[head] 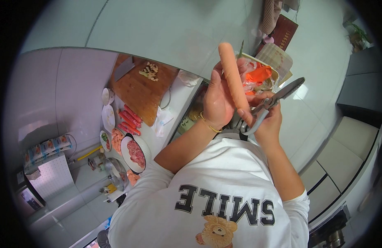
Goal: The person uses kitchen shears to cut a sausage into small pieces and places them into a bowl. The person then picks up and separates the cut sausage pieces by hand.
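A long peeled sausage (pixel 232 74) lies across the palm of my left hand (pixel 220 96), which curls round it near the middle. My right hand (pixel 268 121) holds kitchen scissors (pixel 273 99) by their grey handles, with the serrated blades pointing up and to the right. The thumb of that hand touches the sausage's lower end. Behind both hands stands a bin (pixel 276 76) holding orange-red wrappers (pixel 258 76) and clear plastic.
On the counter at left are a wooden cutting board (pixel 141 90) with a cleaver (pixel 124 68) and chopped pieces (pixel 150 71), several red-wrapped sausages (pixel 129 119), a white bowl of raw meat (pixel 136 154) and small dishes. A dark red box (pixel 284 32) lies beyond the bin.
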Tool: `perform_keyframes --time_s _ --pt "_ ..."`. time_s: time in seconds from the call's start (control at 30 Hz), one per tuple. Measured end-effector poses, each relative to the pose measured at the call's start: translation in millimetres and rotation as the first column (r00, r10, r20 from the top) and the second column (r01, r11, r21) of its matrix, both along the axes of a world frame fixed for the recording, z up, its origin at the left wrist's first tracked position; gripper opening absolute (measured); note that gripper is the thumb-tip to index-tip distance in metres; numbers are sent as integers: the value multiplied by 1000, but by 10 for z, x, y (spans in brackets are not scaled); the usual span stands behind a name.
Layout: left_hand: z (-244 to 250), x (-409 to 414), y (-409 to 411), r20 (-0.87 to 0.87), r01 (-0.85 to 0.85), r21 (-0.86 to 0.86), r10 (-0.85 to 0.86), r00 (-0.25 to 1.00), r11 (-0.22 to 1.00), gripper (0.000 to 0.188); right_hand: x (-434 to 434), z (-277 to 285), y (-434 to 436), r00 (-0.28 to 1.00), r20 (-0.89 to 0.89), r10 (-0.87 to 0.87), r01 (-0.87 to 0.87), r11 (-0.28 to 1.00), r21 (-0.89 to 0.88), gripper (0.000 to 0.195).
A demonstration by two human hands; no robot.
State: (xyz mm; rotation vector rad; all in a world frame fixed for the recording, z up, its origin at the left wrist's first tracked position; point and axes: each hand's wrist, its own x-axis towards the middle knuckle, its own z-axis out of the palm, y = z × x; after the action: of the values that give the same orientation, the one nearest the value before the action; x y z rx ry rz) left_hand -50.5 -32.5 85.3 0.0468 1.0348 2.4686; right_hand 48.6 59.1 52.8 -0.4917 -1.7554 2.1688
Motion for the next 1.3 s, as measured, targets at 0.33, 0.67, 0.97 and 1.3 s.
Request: perform_keyframes --time_s 0.33,0.67,0.97,1.3 --pt "-179 -221 -183 92 85 191 -104 990 978 46 107 55 214 985 169 -24 -27 954 297 73" --pt "-279 -207 -236 15 102 55 -103 995 993 49 158 302 253 903 424 70 -335 733 592 81" --pt "-185 -55 -191 -91 8 -140 -21 996 990 39 107 334 207 937 336 95 -308 676 669 82" --pt "-207 -75 -173 -131 -19 -159 -2 991 987 39 64 245 199 950 310 24 -253 639 726 82"
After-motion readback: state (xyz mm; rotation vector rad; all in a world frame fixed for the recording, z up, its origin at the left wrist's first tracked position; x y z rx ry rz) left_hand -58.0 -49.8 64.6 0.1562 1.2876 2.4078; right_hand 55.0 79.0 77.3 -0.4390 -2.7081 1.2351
